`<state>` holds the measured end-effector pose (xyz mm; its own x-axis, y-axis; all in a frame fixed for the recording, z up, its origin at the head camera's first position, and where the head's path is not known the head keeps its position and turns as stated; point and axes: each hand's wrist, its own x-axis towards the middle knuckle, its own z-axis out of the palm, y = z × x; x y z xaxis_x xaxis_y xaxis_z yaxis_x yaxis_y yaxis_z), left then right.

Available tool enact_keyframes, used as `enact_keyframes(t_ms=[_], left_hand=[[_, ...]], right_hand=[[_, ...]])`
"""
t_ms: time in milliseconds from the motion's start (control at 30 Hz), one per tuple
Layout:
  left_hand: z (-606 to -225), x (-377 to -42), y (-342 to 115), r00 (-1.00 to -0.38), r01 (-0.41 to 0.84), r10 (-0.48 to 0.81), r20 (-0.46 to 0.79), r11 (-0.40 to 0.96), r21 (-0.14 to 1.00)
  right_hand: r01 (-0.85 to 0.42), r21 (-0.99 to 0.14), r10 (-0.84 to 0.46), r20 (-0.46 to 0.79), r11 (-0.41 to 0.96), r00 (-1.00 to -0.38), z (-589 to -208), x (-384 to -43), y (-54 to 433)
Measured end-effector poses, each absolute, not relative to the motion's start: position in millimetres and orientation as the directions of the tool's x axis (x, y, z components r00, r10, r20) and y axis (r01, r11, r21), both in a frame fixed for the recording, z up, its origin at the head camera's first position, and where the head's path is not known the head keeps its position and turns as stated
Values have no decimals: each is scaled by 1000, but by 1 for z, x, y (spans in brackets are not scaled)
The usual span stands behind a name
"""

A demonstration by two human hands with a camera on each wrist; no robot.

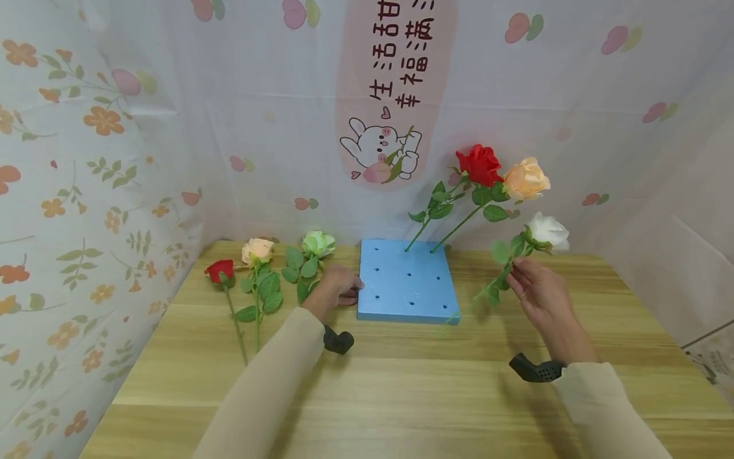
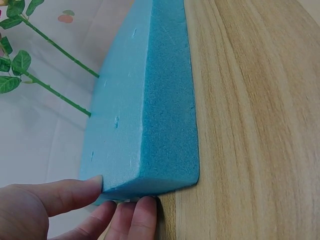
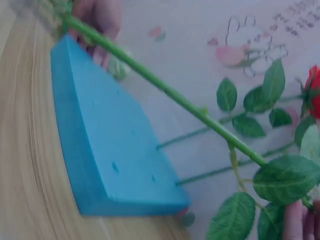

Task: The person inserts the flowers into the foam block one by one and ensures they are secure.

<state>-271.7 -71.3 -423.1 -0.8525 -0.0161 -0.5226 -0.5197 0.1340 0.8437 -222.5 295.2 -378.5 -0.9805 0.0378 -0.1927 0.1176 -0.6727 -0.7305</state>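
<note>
Right grip (image 1: 539, 290), bare hand: thumb and fingers pinched together on a leafy stem. Held item: one white rose (image 1: 548, 231), raised right of the block, bloom far and right, bare stem end slanting down to the left and near, by the block's near right corner; contact with the block cannot be told.

Left grip (image 1: 338, 287), bare hand: clamped on the left edge of the block, thumb at the upper edge, other fingers lower at the side.

One blue foam block (image 1: 395, 290), flat at the far middle of the desk (image 1: 401, 395), between the hands; seven open holes in the upper face. Standing in its far row, two stems: one red rose (image 1: 480, 166) at middle, one peach rose (image 1: 526, 179) at right, both slanting right in the head view.

Lying left of the left hand, left to right: one smaller red rose (image 1: 220, 272), one cream-peach rose (image 1: 257, 252), one pale green rose (image 1: 318, 244), blooms at the far end.

Desk: wood-grained. Beyond it: white printed cloth (image 1: 275, 127), with rabbit, fruit and lettering.
</note>
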Motion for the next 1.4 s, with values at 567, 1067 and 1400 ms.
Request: enact_keyframes(t_ms=[567,1067,1400], left_hand=[[-420,-270,-72,-857,-512,-15,-515,138,848],[-421,-270,-72,-854,-517,-14,-521,138,845],[-417,-270,-71,-846,-530,-23,-532,139,837]], right_hand=[[-603,-672,571,314,-431,-758,-353,-218,225],[-593,-769,403,477,-238,-781,-341,-252,178],[-537,-841,357,480,-73,-801,-330,-275,149]])
